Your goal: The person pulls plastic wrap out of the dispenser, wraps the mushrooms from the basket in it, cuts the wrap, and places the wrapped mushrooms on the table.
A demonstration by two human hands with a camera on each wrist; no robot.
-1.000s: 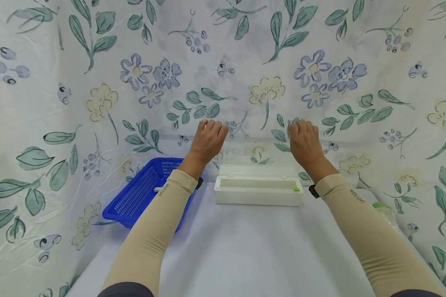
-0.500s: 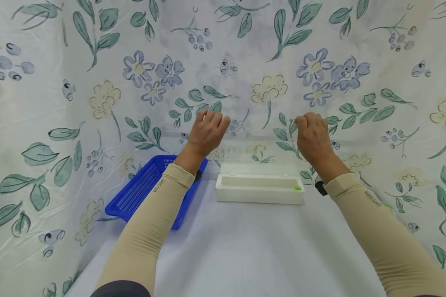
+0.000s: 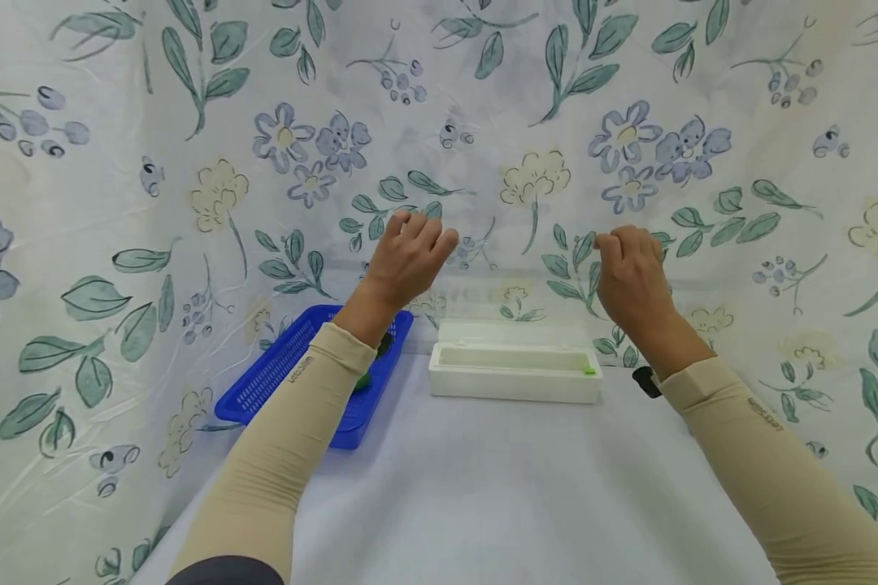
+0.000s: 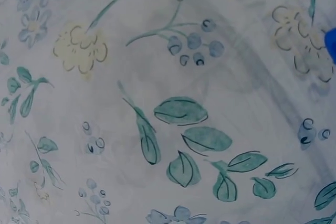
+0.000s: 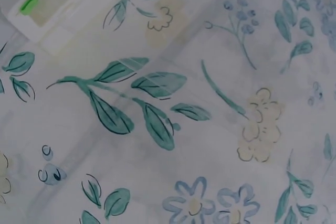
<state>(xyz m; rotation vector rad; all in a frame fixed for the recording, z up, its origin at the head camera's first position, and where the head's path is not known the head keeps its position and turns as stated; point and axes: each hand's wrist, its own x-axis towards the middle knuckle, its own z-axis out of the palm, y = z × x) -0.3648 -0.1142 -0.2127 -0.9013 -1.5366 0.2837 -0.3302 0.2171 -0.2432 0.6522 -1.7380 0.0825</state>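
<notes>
My left hand and right hand are raised in front of the floral backdrop, apart, with fingers curled and thumbs turned inward. Between them they seem to hold clear cling film, so transparent that only a faint haze and thin pale streaks show; the fingertips are hidden. Below the gap stands a long white cling film box, lid up, with a green slide cutter at its right end. Neither hand appears in the wrist views. The right wrist view shows the box's corner with the green cutter.
A blue perforated basket stands at the left, partly behind my left forearm. A rounded green item lies inside it. The white table runs back to the floral backdrop.
My right hand has moved to the right, widening the gap between the hands. Both have risen slightly. The green item in the basket has come into view beside my left forearm.
</notes>
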